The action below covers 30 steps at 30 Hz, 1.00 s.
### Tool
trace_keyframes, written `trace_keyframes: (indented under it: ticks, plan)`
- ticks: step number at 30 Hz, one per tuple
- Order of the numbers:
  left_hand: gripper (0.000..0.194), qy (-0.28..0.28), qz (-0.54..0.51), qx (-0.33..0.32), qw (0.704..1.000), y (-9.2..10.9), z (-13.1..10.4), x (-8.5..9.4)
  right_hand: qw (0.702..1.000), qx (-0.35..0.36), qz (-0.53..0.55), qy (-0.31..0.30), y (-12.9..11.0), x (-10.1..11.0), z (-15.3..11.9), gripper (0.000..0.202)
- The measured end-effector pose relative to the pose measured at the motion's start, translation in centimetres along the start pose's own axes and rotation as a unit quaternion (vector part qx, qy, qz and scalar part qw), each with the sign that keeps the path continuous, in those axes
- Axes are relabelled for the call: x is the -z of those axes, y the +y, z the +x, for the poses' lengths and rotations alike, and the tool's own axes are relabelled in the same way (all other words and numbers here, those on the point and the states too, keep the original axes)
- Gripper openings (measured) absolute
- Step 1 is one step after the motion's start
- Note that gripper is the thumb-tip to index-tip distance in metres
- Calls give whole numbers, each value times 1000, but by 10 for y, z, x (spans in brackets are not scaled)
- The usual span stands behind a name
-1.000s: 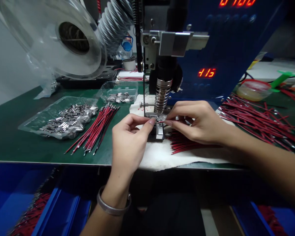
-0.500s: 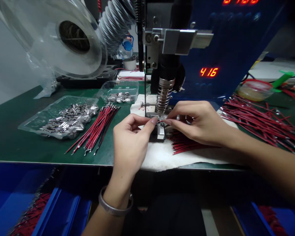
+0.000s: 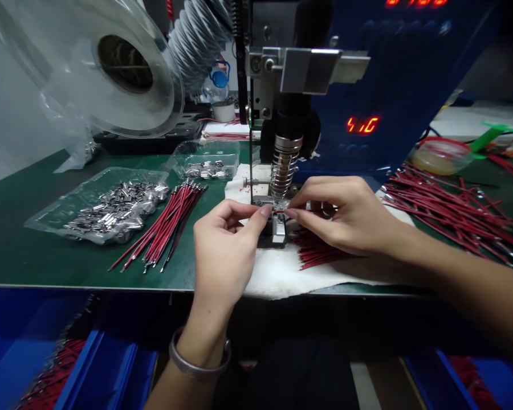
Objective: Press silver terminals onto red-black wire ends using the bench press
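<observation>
At the small metal fixture (image 3: pixel 279 229) under the machine's spring-loaded head (image 3: pixel 284 162), both hands are closed in pinches. My right hand (image 3: pixel 350 216) holds a thin red wire (image 3: pixel 279 211) between thumb and index finger. My left hand (image 3: pixel 224 245) pinches at the wire's other end, and its fingertips cover whatever small part sits there. Below my right hand, a bundle of red wires (image 3: pixel 320 256) lies on a white cloth (image 3: pixel 273 279), partly hidden by the hand.
Left on the green table (image 3: pixel 89 267) are a red and black wire bundle (image 3: pixel 166 228) and a clear tray (image 3: pixel 47 215) of small metal parts. Another clear tray (image 3: pixel 235 151) stands behind. Many red wires (image 3: pixel 448 210) lie right, near a tub (image 3: pixel 440 156). A blue machine housing (image 3: pixel 367 74) rises ahead.
The view has shifted slightly. My left fingertips sit a little farther from the right ones, and slightly more red wire shows between them. Both pinches hold.
</observation>
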<state>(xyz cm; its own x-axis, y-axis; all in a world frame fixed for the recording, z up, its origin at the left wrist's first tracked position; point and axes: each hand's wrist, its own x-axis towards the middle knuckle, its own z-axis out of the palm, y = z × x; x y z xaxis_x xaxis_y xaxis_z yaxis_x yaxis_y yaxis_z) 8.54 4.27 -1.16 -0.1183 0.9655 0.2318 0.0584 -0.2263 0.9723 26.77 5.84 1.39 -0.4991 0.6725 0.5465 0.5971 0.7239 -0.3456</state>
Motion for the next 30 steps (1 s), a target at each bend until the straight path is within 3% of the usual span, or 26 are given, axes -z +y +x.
trace_keyframes:
  ticks: [24,30]
  plan:
    - [23,4,-14,1,1000,-2,0,1,1000,-13,-10,9,-5,0,-1,7]
    - [22,8,-9,6,1000,0,-1,0,999,-47,-14,23,-8,-3,-2,8]
